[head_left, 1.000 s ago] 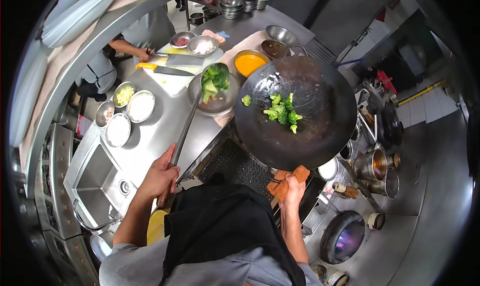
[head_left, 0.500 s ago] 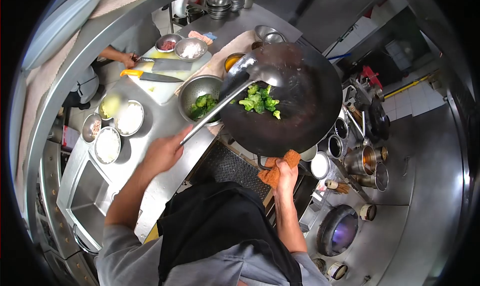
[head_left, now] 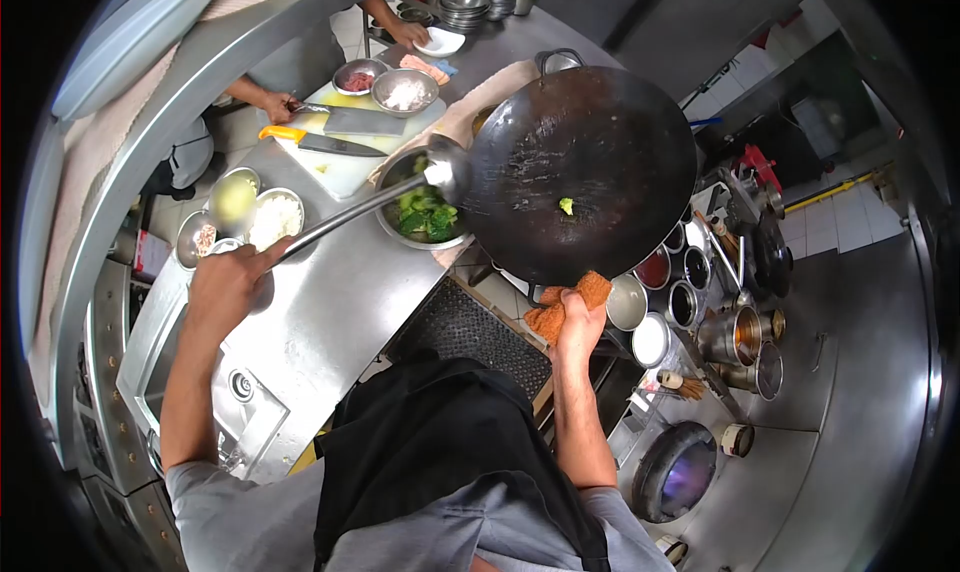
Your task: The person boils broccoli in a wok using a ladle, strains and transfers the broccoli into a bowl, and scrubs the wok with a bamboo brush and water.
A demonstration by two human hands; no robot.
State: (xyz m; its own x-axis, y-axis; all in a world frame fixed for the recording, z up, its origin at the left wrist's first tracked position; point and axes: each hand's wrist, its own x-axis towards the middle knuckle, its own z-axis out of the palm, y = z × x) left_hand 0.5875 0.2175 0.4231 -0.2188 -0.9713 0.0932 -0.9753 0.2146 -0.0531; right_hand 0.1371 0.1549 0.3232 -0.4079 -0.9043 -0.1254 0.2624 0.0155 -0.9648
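My left hand (head_left: 226,290) is closed around the long handle of a ladle (head_left: 350,215). The ladle's bowl hangs over the right side of a metal bowl (head_left: 388,234) with green broccoli (head_left: 428,219) in it. With an orange cloth (head_left: 545,322) in between, my right hand (head_left: 578,327) grips the near handle of a black wok (head_left: 610,162). The wok is held up and tilted beside the metal bowl. One small broccoli floret (head_left: 566,207) lies on its dark, wet inner surface.
A co-worker's hand (head_left: 278,105) is at a cleaver (head_left: 365,122); a yellow-handled knife (head_left: 340,146) lies beside it. Another hand (head_left: 411,35) touches a white dish (head_left: 440,42). Filled bowls (head_left: 275,220) stand on the left counter. A lit burner (head_left: 675,472) and several pots are on the right.
Most of the broccoli has left the wok, and the metal bowl is fuller. The ladle has swung left out of the wok to the bowl. A hand with a white dish has appeared.
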